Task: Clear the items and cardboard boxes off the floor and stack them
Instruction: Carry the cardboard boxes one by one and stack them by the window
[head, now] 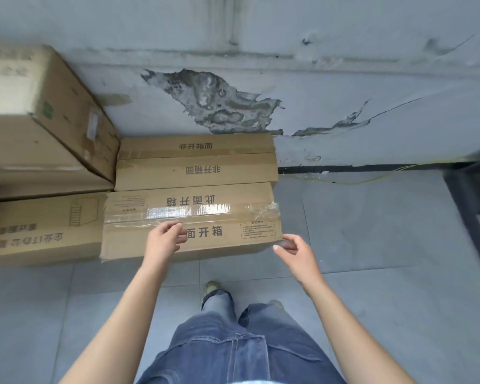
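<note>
The taped cardboard box (233,195) lies flat on the floor (372,245), its long side against a second box (197,170) that backs onto the cracked wall (344,79). Its left end butts against a low printed box (39,225), which sits beneath a larger carton (53,106). This packing likely keeps the row tidy and square. The left hand (165,241) hovers over the box's near edge, fingers loosely curled and holding nothing. The right hand (295,252) hangs just beside the right front corner, relaxed and empty. Only the near edge and right end look free for a grip. Open tile lies to the right, before a dark frame (471,195) and a thin yellow cable (372,178).
</note>
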Demonstrator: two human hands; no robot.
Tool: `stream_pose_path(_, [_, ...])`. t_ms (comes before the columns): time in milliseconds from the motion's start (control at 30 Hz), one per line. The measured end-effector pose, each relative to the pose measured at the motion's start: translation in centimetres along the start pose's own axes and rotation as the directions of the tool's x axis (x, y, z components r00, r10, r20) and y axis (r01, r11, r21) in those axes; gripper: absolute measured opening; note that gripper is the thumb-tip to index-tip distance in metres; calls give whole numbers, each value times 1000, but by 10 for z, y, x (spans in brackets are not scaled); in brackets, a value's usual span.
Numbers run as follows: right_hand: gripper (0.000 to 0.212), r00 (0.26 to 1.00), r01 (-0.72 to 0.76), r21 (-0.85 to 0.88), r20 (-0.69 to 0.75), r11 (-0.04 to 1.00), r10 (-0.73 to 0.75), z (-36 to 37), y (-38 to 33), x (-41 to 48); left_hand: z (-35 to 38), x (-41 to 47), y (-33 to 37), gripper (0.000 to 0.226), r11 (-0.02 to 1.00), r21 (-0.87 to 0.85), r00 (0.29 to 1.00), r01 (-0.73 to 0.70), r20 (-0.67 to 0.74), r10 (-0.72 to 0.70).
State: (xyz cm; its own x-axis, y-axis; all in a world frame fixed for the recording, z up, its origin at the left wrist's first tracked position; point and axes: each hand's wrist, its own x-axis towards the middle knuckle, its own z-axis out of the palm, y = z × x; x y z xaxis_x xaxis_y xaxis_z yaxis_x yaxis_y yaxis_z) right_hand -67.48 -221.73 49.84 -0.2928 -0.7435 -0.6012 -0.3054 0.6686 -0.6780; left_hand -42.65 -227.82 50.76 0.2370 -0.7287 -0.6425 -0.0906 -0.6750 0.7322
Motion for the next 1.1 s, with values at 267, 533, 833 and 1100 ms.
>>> stream_pose_path(267, [40, 986, 27, 180, -167, 983, 3, -78, 30, -13, 113, -73, 20, 17, 979, 167, 950, -115, 306, 59])
stream_pose_path(533, [41, 937, 68, 307, -347, 949, 45, -169, 77, -37, 203, -126, 34, 18, 952, 170, 903, -253, 396, 169])
stream_pose_path(833, [24, 839, 84, 469, -510, 879, 192, -228, 153, -81, 305, -182, 18, 11, 789, 365, 745, -494, 646, 168])
stream_pose_path(1100, [5, 664, 127, 663, -610, 738, 433, -272, 211, -117, 398, -216, 7, 14, 706, 423, 593, -568, 805, -5])
